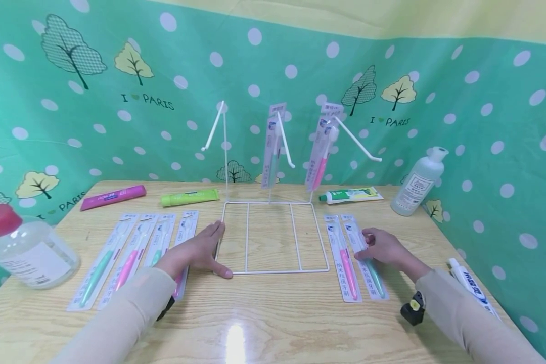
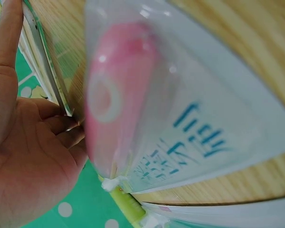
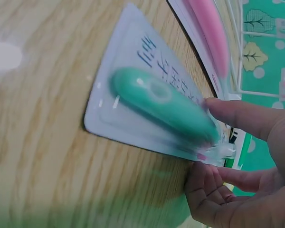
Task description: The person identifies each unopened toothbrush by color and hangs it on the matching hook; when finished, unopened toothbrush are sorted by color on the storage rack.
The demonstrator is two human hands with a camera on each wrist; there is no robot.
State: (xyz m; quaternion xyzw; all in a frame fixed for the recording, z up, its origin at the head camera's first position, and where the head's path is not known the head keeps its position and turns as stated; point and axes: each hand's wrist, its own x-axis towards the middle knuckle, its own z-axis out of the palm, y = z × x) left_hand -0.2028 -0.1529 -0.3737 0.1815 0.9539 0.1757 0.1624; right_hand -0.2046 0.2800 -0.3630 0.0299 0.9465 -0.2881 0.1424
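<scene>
Standing farthest to the left of your left hand is a red-capped bottle [image 1: 36, 258], and between it and that hand four packed toothbrushes [image 1: 134, 247] lie in a row, their handles alternately green and pink, the nearest pack just beside your wrist. Beyond the row, farther from you than the hand, lies a magenta tube [image 1: 114, 197], with a lime tube [image 1: 190, 197] to its right. Your left hand [image 1: 199, 248] grips no toothbrush: its fingers lie against the left side of the wire rack [image 1: 273, 272], thumb stretched out at the near corner. The rack's base spreads between your two hands; at its back, a green-handled pack [image 1: 273, 151] hangs on the middle arm, and a pink-handled pack [image 1: 319, 169] on the right one. Just left of your right hand, a pink toothbrush pack [image 1: 345, 263] lies on the table, with a green-capped tube [image 1: 352, 195] beyond it. Your right hand [image 1: 385, 248] pinches the green toothbrush pack [image 1: 375, 278] between thumb and fingers, partway along its length, its handle end pointing toward you. Beyond and right of that grip stands a labelled bottle [image 1: 418, 182]; nearer you, a white tube [image 1: 473, 288] lies beside your right forearm.
</scene>
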